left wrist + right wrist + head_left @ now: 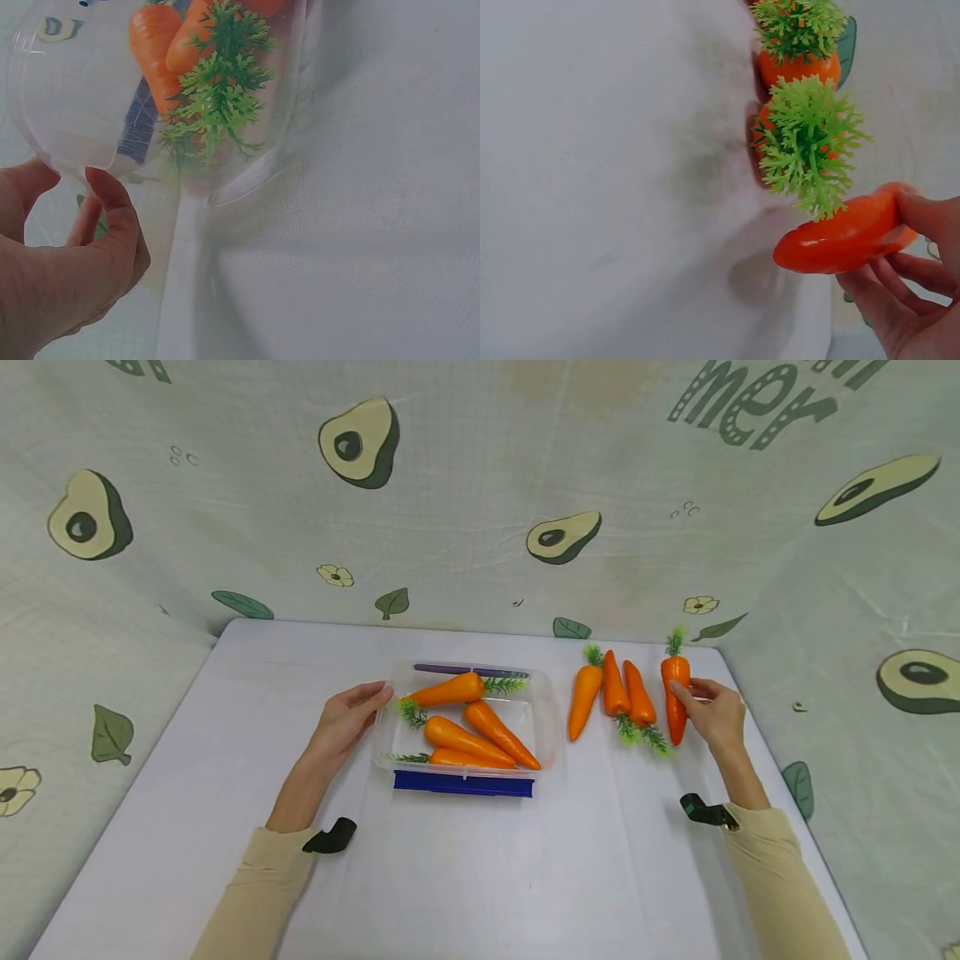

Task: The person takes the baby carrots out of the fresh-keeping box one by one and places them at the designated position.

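A clear plastic container point(519, 717) with dark blue clips stands mid-table and holds several orange carrots point(457, 739) with green tops. My left hand point(347, 720) pinches its left rim; the left wrist view shows thumb and fingertips at the wall of the container point(71, 97). On the right, my right hand point(716, 717) grips a carrot point(675, 672) between thumb and fingers, its leafy top pointing to the back of the table. Seen from the right wrist, this carrot point(844, 236) is tilted and its tip hangs over the table, above a shadow.
Between the container and my right hand lie an orange carrot point(585, 697) with its top to the back and two carrots point(615, 689) with tops toward me. The white table point(465, 877) meets an avocado-print cloth point(465, 543) at the back and sides.
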### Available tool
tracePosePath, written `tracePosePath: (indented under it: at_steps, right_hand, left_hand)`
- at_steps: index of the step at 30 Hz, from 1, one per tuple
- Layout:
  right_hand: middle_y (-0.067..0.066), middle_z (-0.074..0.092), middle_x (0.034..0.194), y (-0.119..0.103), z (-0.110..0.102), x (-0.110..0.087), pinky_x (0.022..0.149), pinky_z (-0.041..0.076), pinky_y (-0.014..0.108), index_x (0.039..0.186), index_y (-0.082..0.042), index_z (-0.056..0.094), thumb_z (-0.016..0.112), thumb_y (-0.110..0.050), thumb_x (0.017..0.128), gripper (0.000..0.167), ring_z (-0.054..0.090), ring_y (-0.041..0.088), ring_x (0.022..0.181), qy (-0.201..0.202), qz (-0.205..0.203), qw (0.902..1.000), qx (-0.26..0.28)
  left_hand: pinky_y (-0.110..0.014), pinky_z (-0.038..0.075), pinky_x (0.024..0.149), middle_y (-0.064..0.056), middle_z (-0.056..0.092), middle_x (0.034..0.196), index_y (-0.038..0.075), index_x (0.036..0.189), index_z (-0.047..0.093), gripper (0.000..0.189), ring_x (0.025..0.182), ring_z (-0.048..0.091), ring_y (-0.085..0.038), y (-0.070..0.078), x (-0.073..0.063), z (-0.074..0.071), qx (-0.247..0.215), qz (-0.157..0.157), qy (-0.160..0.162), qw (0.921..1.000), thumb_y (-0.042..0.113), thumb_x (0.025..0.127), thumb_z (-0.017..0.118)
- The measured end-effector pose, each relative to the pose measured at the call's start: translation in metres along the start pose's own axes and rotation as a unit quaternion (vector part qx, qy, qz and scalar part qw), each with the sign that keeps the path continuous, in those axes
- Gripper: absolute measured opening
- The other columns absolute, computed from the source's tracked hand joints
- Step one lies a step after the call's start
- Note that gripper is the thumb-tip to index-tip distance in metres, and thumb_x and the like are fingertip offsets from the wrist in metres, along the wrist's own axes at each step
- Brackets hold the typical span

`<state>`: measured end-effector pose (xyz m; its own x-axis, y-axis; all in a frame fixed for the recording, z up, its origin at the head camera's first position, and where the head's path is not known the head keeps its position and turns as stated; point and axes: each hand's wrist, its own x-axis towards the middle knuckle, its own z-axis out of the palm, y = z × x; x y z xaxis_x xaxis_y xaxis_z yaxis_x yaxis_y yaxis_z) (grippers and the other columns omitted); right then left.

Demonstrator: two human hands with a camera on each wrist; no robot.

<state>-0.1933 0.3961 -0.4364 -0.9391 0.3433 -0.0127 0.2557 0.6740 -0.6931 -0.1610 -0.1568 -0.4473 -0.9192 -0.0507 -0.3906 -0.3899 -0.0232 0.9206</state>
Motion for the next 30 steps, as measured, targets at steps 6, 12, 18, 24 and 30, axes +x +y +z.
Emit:
tracePosePath:
  at_steps: [6,12,18,24,30]
  right_hand:
    - [0.030,0.062,0.130,0.008,0.004,0.002,0.059,0.042,0.006,0.142,0.007,0.055,0.062,-0.051,0.100,0.072,0.061,0.041,0.110,-0.017,0.002,0.9997,-0.014]
    - [0.030,0.064,0.127,0.013,0.008,0.004,0.060,0.041,0.008,0.139,0.008,0.057,0.063,-0.049,0.100,0.070,0.062,0.042,0.110,-0.021,-0.006,0.9993,-0.032]
    - [0.032,0.063,0.128,0.013,0.011,0.004,0.062,0.042,0.011,0.137,0.010,0.058,0.062,-0.050,0.100,0.070,0.060,0.043,0.113,-0.040,-0.009,0.9984,-0.040]
    - [0.033,0.062,0.127,0.012,0.013,0.004,0.074,0.046,0.026,0.135,0.011,0.058,0.061,-0.050,0.101,0.070,0.059,0.044,0.111,-0.054,-0.003,0.9969,-0.057]
    - [0.035,0.061,0.127,0.010,0.015,0.002,0.087,0.050,0.043,0.135,0.013,0.057,0.059,-0.050,0.102,0.071,0.056,0.045,0.113,-0.075,-0.003,0.9954,-0.060]
  left_hand:
    - [-0.026,0.042,0.105,-0.004,0.057,0.141,0.009,0.147,0.054,0.066,0.119,0.049,-0.018,0.001,0.001,0.002,0.000,-0.002,0.004,1.0000,0.043,0.095,0.074]
    - [-0.022,0.043,0.101,-0.004,0.057,0.143,0.009,0.147,0.054,0.065,0.118,0.049,-0.016,0.002,0.001,0.002,-0.001,-0.004,0.004,1.0000,0.043,0.095,0.074]
    - [-0.029,0.040,0.111,-0.006,0.055,0.146,0.009,0.148,0.054,0.065,0.122,0.050,-0.016,0.002,0.001,0.003,-0.001,-0.007,0.006,1.0000,0.042,0.095,0.074]
    - [-0.030,0.039,0.113,-0.006,0.054,0.146,0.009,0.147,0.054,0.063,0.122,0.050,-0.016,0.002,0.001,0.003,-0.001,-0.006,0.006,1.0000,0.040,0.096,0.074]
    - [-0.025,0.042,0.108,-0.005,0.054,0.146,0.009,0.147,0.054,0.063,0.120,0.050,-0.015,0.001,0.000,0.002,-0.002,-0.008,0.007,0.9999,0.040,0.096,0.074]
